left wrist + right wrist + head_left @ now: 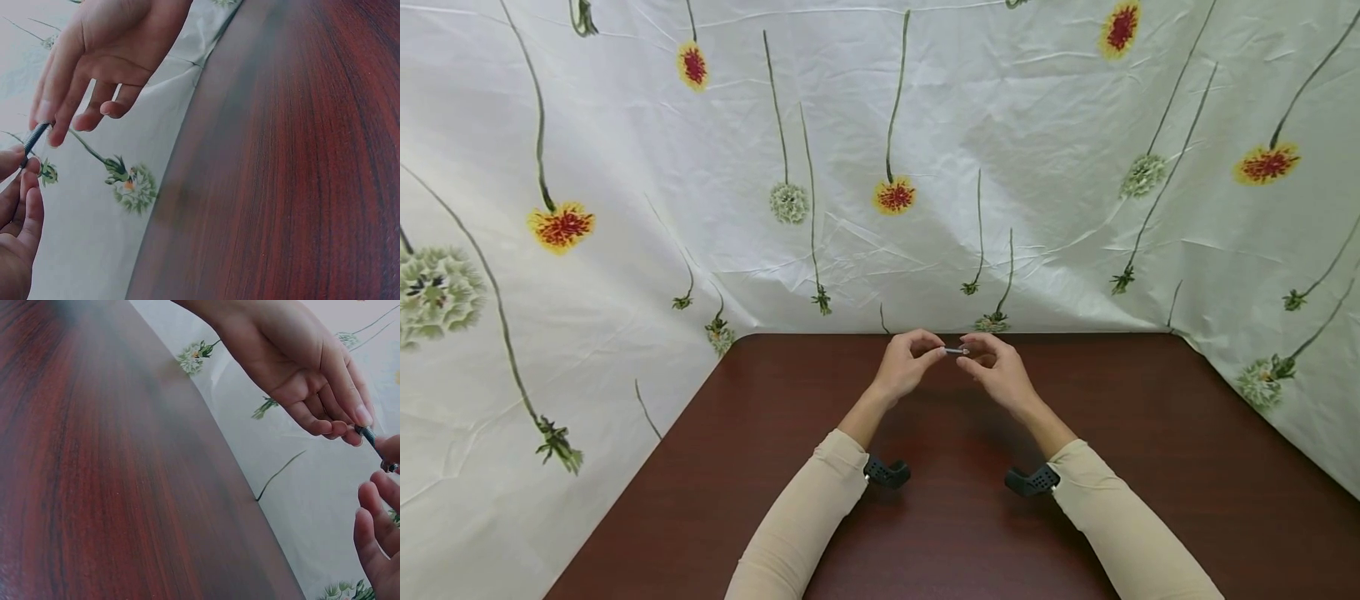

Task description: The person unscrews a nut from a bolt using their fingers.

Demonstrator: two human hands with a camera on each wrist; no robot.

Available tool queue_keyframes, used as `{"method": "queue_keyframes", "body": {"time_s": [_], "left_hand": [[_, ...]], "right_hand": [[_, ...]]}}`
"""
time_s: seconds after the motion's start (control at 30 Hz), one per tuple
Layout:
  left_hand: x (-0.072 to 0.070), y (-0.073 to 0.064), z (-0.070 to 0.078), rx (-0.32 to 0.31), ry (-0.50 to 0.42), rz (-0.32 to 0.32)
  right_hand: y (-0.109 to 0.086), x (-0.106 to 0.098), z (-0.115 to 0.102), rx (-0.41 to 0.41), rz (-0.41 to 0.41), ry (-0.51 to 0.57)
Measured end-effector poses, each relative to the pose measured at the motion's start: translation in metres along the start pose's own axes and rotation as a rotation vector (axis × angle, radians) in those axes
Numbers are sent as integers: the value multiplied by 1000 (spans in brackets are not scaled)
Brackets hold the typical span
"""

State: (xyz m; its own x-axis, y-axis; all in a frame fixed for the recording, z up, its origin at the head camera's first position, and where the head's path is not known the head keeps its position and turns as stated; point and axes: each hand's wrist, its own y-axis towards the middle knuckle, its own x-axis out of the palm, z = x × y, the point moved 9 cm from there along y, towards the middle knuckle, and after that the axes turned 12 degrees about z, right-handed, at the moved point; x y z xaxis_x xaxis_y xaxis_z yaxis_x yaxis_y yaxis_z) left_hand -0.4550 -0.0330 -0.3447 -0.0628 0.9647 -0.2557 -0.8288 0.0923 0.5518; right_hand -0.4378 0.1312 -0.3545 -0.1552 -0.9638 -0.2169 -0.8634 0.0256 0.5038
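Note:
A small dark threaded bolt [955, 351] spans the space between the two hands, above the far part of the table. My left hand [904, 367] pinches its left end between thumb and fingertips; the right wrist view shows that grip from the side. At the bolt's other end, a wider shiny metal piece [389, 467] sits close to my right hand [1000, 369]. The right thumb and forefinger curl around this end, and in the left wrist view their tips overlap it. The remaining right fingers [94, 115] spread loosely apart.
The dark red-brown wooden table [955, 533] lies beneath both arms. A pale cloth [850, 108] printed with flowers hangs behind its far edge and along both sides. Each wrist wears a black strap [887, 473] below a beige sleeve [805, 517].

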Motion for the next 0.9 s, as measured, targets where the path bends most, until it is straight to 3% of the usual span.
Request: {"method": "queue_keyframes", "body": {"time_s": [0.13,0.47,0.7,0.9], "left_hand": [[-1,0,-2,-8,0,2],[-1,0,0,5,-6,0],[-1,0,1,7,-32,-5],[0,0,1,7,-30,-3]], "right_hand": [[0,-1,2,17,9,-21],[-2,-2,-6,-31,5,8],[-1,-2,1,20,20,-5],[-1,-2,-2,-26,15,14]]}}
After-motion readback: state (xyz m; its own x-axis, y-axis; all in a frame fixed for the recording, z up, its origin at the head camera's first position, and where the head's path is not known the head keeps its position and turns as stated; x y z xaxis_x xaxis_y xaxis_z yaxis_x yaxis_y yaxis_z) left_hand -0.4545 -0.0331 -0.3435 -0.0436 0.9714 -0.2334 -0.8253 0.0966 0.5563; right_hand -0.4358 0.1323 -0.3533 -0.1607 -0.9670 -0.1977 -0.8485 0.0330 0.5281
